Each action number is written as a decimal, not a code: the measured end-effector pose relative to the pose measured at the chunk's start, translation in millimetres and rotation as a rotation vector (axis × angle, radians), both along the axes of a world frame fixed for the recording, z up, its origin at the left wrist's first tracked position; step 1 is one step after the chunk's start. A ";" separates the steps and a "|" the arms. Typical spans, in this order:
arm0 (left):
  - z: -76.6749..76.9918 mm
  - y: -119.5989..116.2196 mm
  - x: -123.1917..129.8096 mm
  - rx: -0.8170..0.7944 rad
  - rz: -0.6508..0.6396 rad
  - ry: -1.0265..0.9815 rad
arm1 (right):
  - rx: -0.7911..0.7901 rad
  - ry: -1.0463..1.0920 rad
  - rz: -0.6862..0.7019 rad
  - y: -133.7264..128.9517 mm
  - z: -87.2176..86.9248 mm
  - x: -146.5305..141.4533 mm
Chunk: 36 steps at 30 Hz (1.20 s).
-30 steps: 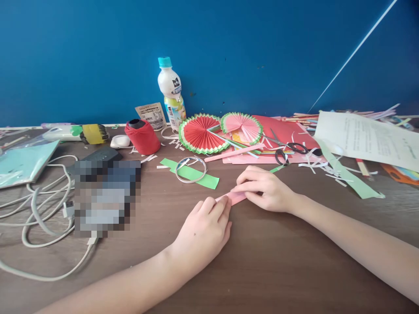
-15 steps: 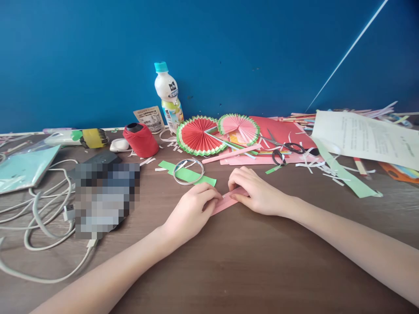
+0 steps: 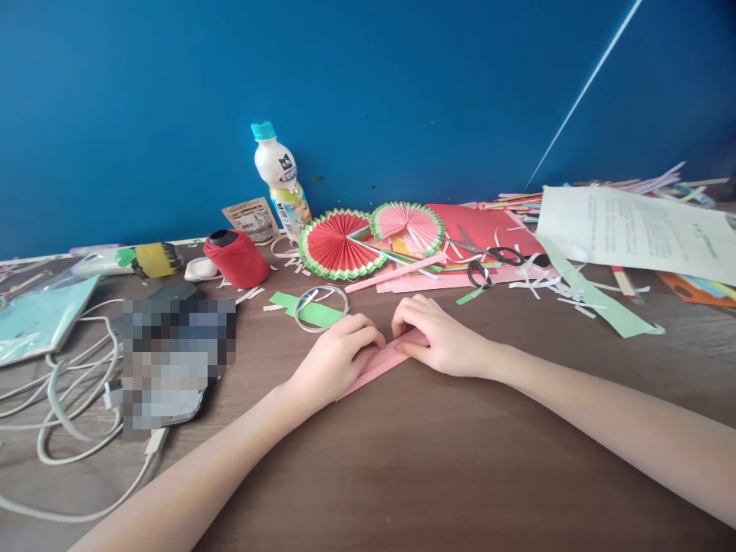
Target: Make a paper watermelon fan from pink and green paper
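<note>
On the worktop (image 3: 437,452), a pink paper strip (image 3: 378,368) slants from its near-left end up toward the far-right corner, under and between the hands. The left hand (image 3: 336,354) grasps nearer that low end, the right hand (image 3: 442,337) pinches the farther end; beyond the left lies green paper (image 3: 320,314).

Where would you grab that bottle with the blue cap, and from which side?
Best, I think, around the waist of the bottle, below its rounded white top, where it narrows. Come from the near side: the wall is behind it, and pouch and red fan flank its base.
</note>
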<state>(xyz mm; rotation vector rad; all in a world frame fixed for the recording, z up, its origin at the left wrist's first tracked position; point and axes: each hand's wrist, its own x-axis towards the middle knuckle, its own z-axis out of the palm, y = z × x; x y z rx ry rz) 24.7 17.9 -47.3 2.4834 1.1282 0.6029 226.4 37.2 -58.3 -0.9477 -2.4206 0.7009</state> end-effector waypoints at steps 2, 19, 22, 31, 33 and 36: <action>-3.7 0.5 -0.9 0.031 -0.012 0.002 | -0.009 0.001 0.000 0.4 0.2 0.1; 0.7 4.3 -5.1 0.385 -0.210 0.211 | -0.007 0.012 0.008 0.4 1.0 0.9; -0.2 5.3 -4.8 0.402 -0.215 0.209 | -0.006 0.017 0.011 0.9 0.5 1.0; -7.2 6.9 -6.4 0.402 -0.192 0.084 | -0.024 0.002 0.000 1.5 -0.4 1.9; -8.2 6.9 -6.0 0.400 -0.191 0.063 | -0.025 0.005 0.000 1.4 -0.7 2.1; -8.4 7.0 -4.9 0.420 -0.198 0.058 | -0.021 0.012 0.003 1.7 -0.7 1.8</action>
